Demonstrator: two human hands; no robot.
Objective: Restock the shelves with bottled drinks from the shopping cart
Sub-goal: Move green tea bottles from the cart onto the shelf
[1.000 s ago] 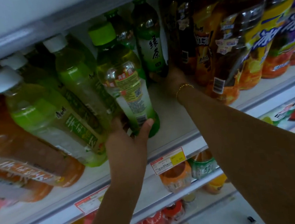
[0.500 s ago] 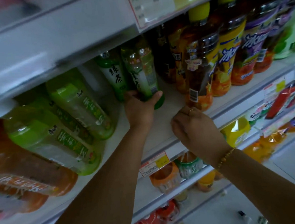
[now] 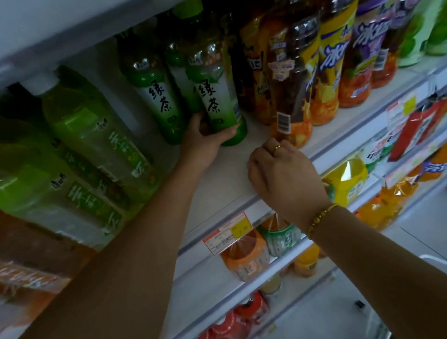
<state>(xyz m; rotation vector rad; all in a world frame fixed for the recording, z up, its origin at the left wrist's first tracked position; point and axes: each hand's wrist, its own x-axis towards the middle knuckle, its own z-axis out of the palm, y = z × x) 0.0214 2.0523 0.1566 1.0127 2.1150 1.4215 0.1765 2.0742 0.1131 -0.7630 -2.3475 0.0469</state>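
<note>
Item: green tea bottle (image 3: pixel 217 99), standing on the shelf (image 3: pixel 224 188), just right of a matching bottle (image 3: pixel 156 99). Its label now faces you, turned since half a second ago. Your left hand (image 3: pixel 203 141): fingers still wrapped round its base. Your right hand (image 3: pixel 282 175): fingers curled, holding nothing, still at the shelf's front edge.

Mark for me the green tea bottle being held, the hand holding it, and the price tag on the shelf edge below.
green tea bottle (image 3: pixel 213 100): head view, middle of its label.
left hand (image 3: pixel 201 141): head view, back of the hand.
price tag (image 3: pixel 226 234): head view, centre of the card.
</note>
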